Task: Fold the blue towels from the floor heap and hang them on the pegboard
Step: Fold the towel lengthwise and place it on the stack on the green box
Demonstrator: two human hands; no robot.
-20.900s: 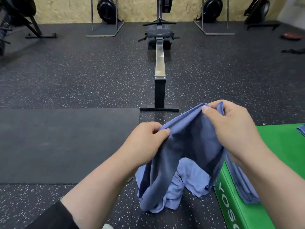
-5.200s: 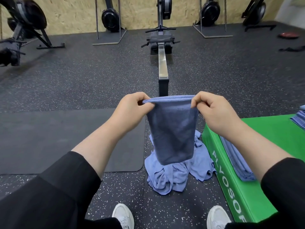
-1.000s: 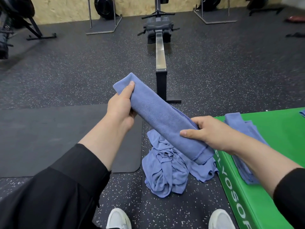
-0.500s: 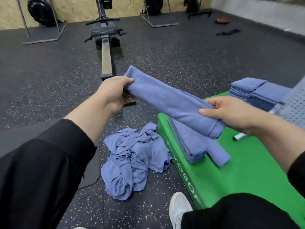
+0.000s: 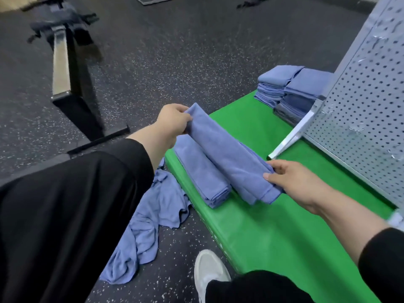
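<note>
Speckled black rubber floor (image 5: 196, 51) fills the upper half of the frame. A green box (image 5: 273, 232) occupies the lower right and serves as the working surface.

Left hand (image 5: 172, 123): at frame centre, fingers and thumb curled round the far end of the folded towel (image 5: 229, 156).

Right hand (image 5: 293, 182): right of centre, thumb on top and fingers beneath, pinching the near end of the same towel.

Folded towel: a long, narrow blue strip held between both hands, running diagonally from centre toward lower right. Its near end is at the level of the green surface; contact cannot be confirmed.

Second folded towel (image 5: 201, 173): lies flat on the green surface, just beside the held towel on its left side, near the box edge.

Floor heap (image 5: 150, 215): crumpled blue towels on the floor, left of the box, partly hidden by the left sleeve (image 5: 72, 215).

Towel stack (image 5: 290, 88): neatly folded blue towels at the far end of the green surface, upper right.

Pegboard (image 5: 360, 119): perforated grey panel standing on the green surface along the right edge of the frame, beside the towel stack.

Rowing machine (image 5: 70, 68): upper left, on the floor.

White shoe (image 5: 209, 272): bottom centre, on the floor beside the box.
</note>
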